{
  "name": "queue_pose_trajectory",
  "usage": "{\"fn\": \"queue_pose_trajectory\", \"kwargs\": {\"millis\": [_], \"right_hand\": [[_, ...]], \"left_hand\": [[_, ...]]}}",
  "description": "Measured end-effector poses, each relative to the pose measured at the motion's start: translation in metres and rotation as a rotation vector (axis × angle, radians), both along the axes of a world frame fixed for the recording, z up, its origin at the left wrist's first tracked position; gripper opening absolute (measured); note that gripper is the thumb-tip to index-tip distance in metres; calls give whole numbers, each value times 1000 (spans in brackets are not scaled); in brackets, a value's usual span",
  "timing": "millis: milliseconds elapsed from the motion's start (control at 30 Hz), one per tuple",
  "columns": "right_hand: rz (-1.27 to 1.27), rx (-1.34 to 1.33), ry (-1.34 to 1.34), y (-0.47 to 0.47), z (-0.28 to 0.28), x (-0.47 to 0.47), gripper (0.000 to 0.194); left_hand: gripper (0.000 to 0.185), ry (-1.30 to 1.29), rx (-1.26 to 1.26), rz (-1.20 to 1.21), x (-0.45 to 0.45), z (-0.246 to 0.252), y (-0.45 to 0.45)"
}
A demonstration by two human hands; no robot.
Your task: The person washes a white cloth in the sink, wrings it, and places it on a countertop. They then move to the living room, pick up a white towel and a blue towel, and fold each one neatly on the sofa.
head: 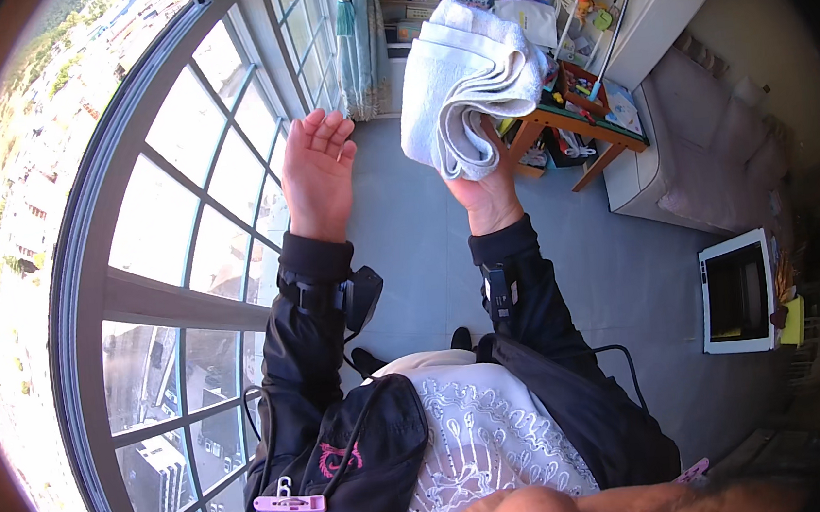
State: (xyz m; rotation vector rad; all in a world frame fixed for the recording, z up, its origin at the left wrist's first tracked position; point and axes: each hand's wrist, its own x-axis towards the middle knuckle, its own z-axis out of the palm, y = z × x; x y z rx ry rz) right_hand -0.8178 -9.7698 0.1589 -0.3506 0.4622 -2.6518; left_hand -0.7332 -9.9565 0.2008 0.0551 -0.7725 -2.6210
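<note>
My right hand (pixel 486 189) holds a folded white towel (pixel 472 82) from below, raised in front of me; its fingers are mostly hidden under the cloth. The towel's layers hang in loose curved folds on the near side. To the left, beside the window, my left hand (pixel 320 165) is raised palm up with its fingers slightly curled, and nothing lies in it. The two hands are apart, and the left one does not touch the towel.
A tall window (pixel 187 297) with a metal grid runs along the left, with a light blue curtain (pixel 360 48) beyond. Ahead are a bookshelf (pixel 396 10) and a small wooden table (pixel 574 123) with clutter. On the right stand a sofa (pixel 693 151) and a white appliance (pixel 739 293) with a dark front.
</note>
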Motion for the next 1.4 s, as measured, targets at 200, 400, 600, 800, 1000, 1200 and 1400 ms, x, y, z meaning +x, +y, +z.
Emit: {"fn": "queue_pose_trajectory", "kwargs": {"millis": [200,400,600,800,1000,1200,1400], "right_hand": [[-104,-87,-176,170,-26,-16,37],[-285,-94,-174,268,-54,-15,37],[-354,-17,-277,290,-104,-9,33],[-214,-36,-258,272,-125,-51,39],[-187,157,-259,318,-111,-134,39],[-694,270,-249,427,-119,-135,44],[-1085,181,-389,567,-130,-54,43]], "left_hand": [[34,28,306,-263,-88,-9,153],[29,-55,201,-441,-153,-32,267],[25,-202,116,-407,-240,-79,337],[25,-97,-438,59,-341,-107,403],[7,386,-1335,412,-437,-106,453],[17,193,-722,-451,-457,-129,590],[28,189,-1003,-1407,-357,-170,685]]}}
